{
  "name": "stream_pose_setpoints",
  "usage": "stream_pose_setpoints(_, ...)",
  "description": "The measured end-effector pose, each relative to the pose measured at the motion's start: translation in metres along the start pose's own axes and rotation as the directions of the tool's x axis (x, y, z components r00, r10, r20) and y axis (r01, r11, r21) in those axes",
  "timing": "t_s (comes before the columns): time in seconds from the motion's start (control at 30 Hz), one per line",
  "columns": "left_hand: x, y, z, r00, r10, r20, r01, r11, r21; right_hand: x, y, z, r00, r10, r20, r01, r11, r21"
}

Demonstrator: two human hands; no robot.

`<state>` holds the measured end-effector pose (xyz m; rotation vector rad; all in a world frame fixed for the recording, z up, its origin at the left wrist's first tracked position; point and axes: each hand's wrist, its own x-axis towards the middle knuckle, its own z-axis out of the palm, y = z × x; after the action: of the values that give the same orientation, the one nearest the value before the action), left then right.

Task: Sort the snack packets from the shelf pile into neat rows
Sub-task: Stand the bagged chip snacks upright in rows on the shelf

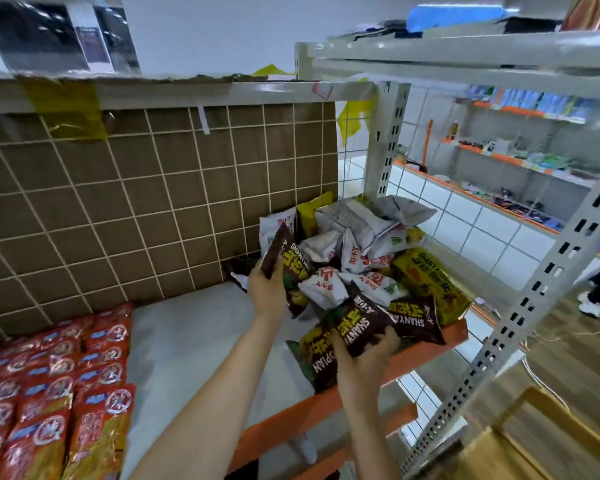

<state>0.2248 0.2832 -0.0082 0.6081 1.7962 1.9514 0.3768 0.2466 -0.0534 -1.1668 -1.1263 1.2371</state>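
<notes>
Nearest us, low and right of centre, our right hand (362, 355) has its fingers curled round the lower edge of a dark brown packet (361, 323), whose long axis runs up and slightly left from the fingertips into the heap; a second brown packet (321, 356) lies just under and left of it, touching; further up, at the frame's middle, our left hand (267, 289) grips another brown packet (274, 252) by its lower end, that one standing nearly upright against the pile (357, 251) of white, yellow and brown packets at centre right; the bare grey shelf (194, 334) where rows would go, we judge, lies left of both hands, so each packet must travel leftward, toward the red packets (49, 393) already ranked at lower left; the left hand is the nearer to that space.
</notes>
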Motion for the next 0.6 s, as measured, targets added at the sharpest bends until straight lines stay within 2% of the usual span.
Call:
stream_pose_setpoints(0.13,0.009,0.019,-0.029,0.997,0.047,0.057,-0.044,0.998,-0.055,0.002,-0.014,-0.019,0.996,-0.067,-0.066,0.075,0.989,0.130)
stream_pose_setpoints(0.23,0.017,0.036,-0.057,0.993,0.072,0.090,-0.058,0.987,-0.150,0.011,-0.026,-0.025,0.998,-0.063,-0.030,0.068,0.974,0.218)
stream_pose_setpoints(0.4,0.051,0.045,-0.119,0.996,0.028,0.090,-0.018,0.993,-0.113,0.017,-0.037,0.002,0.971,-0.013,0.238,-0.051,0.964,0.262)
stream_pose_setpoints(0.6,0.105,0.037,-0.196,0.996,-0.056,-0.069,0.053,0.998,-0.032,0.012,-0.038,0.079,0.889,-0.021,0.457,-0.110,0.960,0.257)
